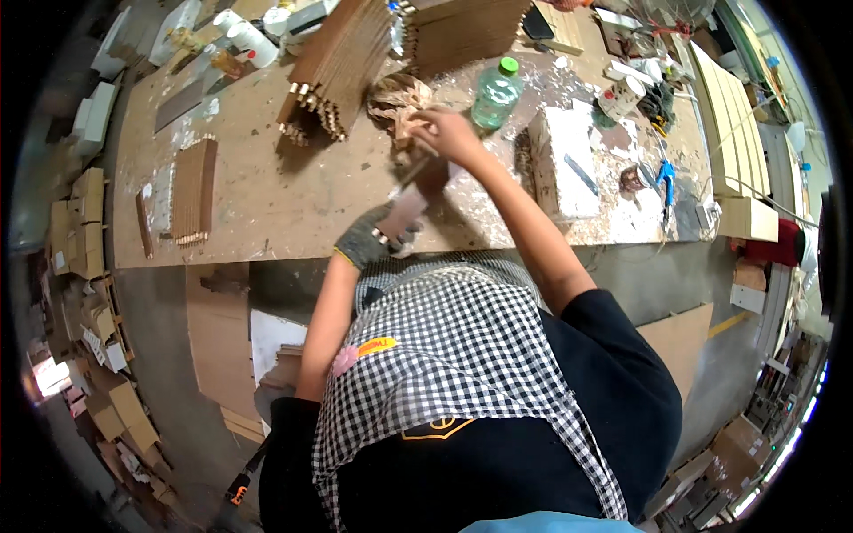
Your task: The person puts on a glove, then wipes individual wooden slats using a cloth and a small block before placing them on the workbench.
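Observation:
My left hand (pixel 371 236), in a dark grey work glove, is closed round a brown wooden strip (pixel 410 210) near the front edge of the bench. Pale dowel ends show at the strip's near end, and its far end is blurred. Bare, my right hand (pixel 447 137) hovers beyond the strip with fingers drawn together; what they pinch, if anything, I cannot make out. Just left of those fingers lies a crumpled brown wad of paper or cloth (pixel 397 99). A clear green bottle with a green cap (pixel 498 96) stands close to the right hand.
Stacked brown strips with dowel ends (pixel 333 67) stand at the back of the workbench (pixel 293 213). A smaller bundle (pixel 194 191) lies on the left. Rightward are a white-smeared block (pixel 566 164), a paper cup (pixel 622 96) and a blue-handled tool (pixel 666 178). Cardboard boxes (pixel 82 218) stand left of the bench.

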Tool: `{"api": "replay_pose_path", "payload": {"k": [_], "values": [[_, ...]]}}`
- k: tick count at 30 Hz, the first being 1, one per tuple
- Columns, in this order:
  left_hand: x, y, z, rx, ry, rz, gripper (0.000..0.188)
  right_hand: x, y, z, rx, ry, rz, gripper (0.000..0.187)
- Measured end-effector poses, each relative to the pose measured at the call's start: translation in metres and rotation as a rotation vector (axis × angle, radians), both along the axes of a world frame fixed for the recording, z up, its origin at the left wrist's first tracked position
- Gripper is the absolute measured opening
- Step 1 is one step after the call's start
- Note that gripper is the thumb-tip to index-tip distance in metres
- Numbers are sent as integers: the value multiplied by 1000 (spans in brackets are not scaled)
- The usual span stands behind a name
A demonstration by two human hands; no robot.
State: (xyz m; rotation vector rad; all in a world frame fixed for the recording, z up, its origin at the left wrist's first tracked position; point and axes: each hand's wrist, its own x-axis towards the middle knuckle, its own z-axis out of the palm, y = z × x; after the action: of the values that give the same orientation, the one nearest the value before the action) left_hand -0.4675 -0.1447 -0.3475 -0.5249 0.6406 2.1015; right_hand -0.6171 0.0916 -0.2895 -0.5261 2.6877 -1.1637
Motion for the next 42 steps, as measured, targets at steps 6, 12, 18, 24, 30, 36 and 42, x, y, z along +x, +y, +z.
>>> {"api": "replay_pose_path", "payload": {"k": [6, 12, 18, 24, 30, 36, 42], "values": [[51, -11, 26, -443, 1145, -200, 50, -74, 1, -84, 382, 307, 199, 50], [90, -40, 61, -88, 140, 95, 43, 47, -46, 82, 213, 472, 445, 37], [65, -37, 141, -296, 389, -197, 52, 93, -61, 76, 134, 692, 546, 21], [90, -121, 169, -811, 801, -300, 66, 30, 66, 57, -238, 284, -383, 41], [-8, -162, 155, -1540, 888, 152, 65, 101, 52, 10, -590, 210, -465, 45], [-143, -141, 103, -2064, 1229, 205, 68, 153, -19, 25, -526, -62, -378, 32], [-207, -108, 77, -2157, 1197, -115, 71, 162, -10, 23, -413, -65, -437, 32]]}}
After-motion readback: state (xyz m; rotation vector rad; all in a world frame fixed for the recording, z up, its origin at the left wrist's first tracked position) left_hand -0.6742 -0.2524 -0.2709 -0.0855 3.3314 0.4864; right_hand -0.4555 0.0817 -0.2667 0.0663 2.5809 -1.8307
